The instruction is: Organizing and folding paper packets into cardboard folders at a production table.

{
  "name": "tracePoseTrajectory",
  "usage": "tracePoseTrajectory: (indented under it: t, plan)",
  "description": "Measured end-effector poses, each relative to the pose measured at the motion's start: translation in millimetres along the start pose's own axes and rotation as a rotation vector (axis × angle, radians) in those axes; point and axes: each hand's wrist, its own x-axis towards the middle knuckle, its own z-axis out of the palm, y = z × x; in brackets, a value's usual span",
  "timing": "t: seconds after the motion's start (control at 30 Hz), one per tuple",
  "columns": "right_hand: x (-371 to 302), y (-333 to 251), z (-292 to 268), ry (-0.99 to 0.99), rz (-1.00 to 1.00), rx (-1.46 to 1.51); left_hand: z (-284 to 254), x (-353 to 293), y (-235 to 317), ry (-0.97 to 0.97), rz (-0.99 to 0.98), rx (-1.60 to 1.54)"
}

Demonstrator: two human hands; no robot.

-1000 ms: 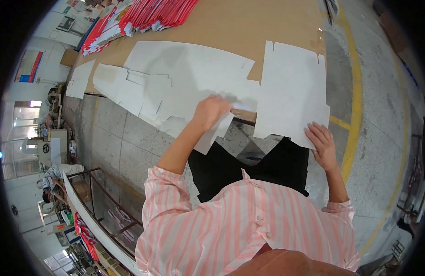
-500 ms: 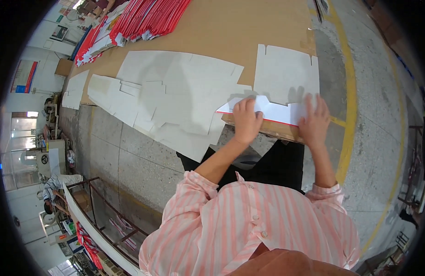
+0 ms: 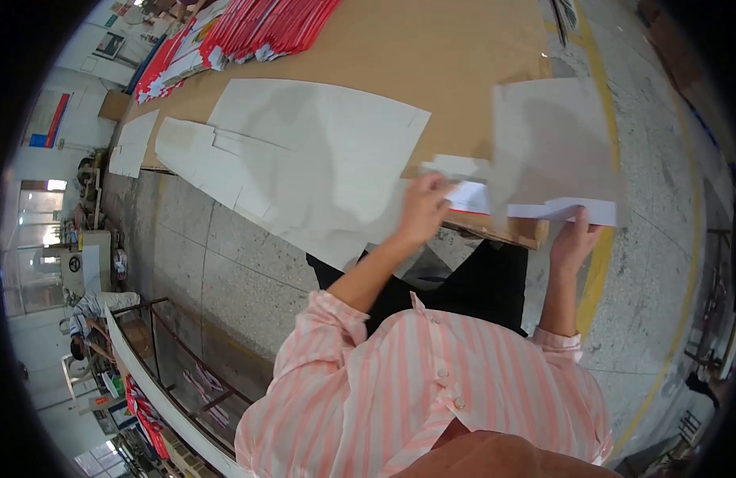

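My right hand (image 3: 573,241) grips a grey cardboard sheet (image 3: 555,139) by its near edge, where a white strip (image 3: 563,209) is folded up. The thumb presses on that strip, and the fingers are hidden beneath. The sheet is raised and sticks out past the table's right edge. My left hand (image 3: 423,209) has its fingers curled in, slightly blurred, at the edge of a second cardboard sheet (image 3: 468,196) with a white flap and a red rim. This sheet lies at the table's near edge.
Large grey cardboard sheets (image 3: 304,151) overlap to the left, some hanging past the near edge of the brown table (image 3: 431,48). Red and white folded pieces (image 3: 264,28) are piled at the far left. A metal-framed table (image 3: 157,350) stands at lower left. Concrete floor (image 3: 663,239) lies to the right.
The grey sheet has moved right and been lifted off the table in my right hand. My left hand has let go of its folded strip and shifted slightly left. A second flap now shows.
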Motion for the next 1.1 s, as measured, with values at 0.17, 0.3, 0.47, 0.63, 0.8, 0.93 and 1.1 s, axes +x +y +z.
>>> tracePoseTrajectory:
  t: [0.17,0.3,0.47,0.63,0.8,0.93,1.1]
  plan:
    - [-29.4,6.9,67.8,-0.548,-0.802,-1.066,34.2,-8.6,25.9,-0.139,0.112,-0.127]
    - [-47.8,30.0,69.1,-0.869,-0.661,-1.307,-15.4,-26.2,44.9,-0.281,0.308,0.161]
    - [-41.8,29.8,49.4,-0.695,-0.679,-1.117,-55.0,-27.3,36.5,-0.535,0.302,0.267]
    - [-35.1,30.0,43.5,-0.595,-0.691,-0.875,-53.9,28.8,39.2,-0.147,0.191,0.607]
    - [-41.7,35.0,49.6,-0.75,-0.748,-1.18,-67.1,17.0,-35.0,0.111,0.137,0.869]
    - [-40.6,36.2,47.8,-0.791,-0.796,-1.292,-115.6,-17.6,-57.5,0.102,-0.192,0.859]
    - [-39.6,36.4,46.6,-0.827,-0.822,-1.366,-119.7,-28.9,-61.6,-0.003,-0.292,0.517]
